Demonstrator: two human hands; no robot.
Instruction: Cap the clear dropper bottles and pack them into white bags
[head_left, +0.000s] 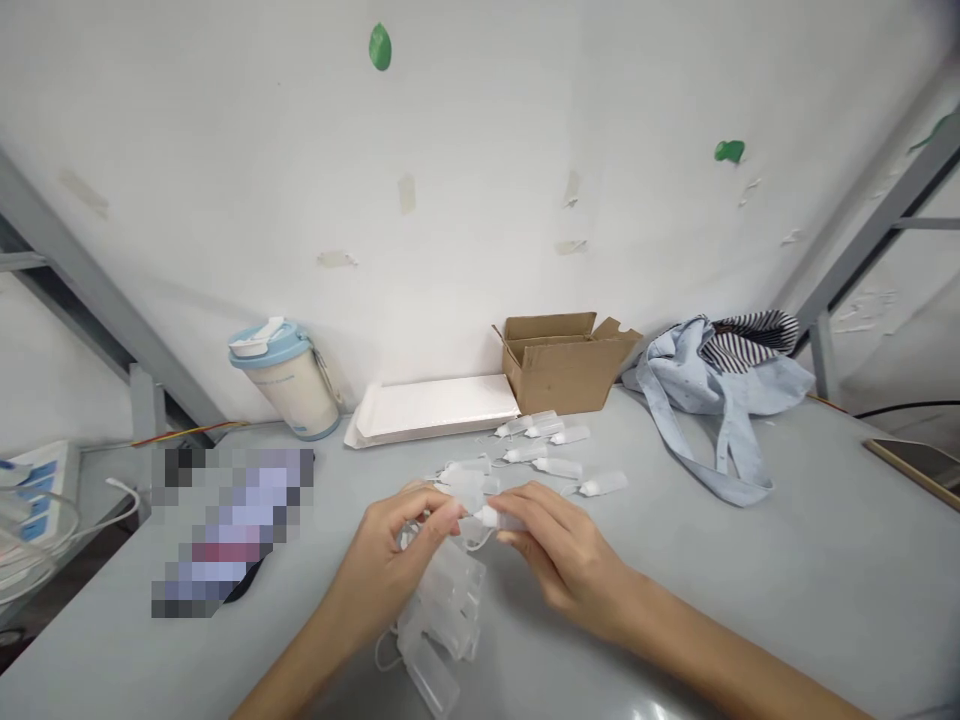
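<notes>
My left hand [390, 565] and my right hand [559, 545] meet over the grey table [787, 590], fingers pinched together on one small translucent plastic bottle [491, 517] with a white cap. Under my left hand lies a pile of clear plastic bottles [442, 615]. Several more small bottles with white tips [559, 465] lie scattered just beyond my hands.
At the back against the white wall stand a blue-lidded cup [289, 385], a flat white package [435, 408] and an open cardboard box [562, 360]. A light blue cloth bag [720, 390] lies to the right. A blurred object [225, 530] lies at left.
</notes>
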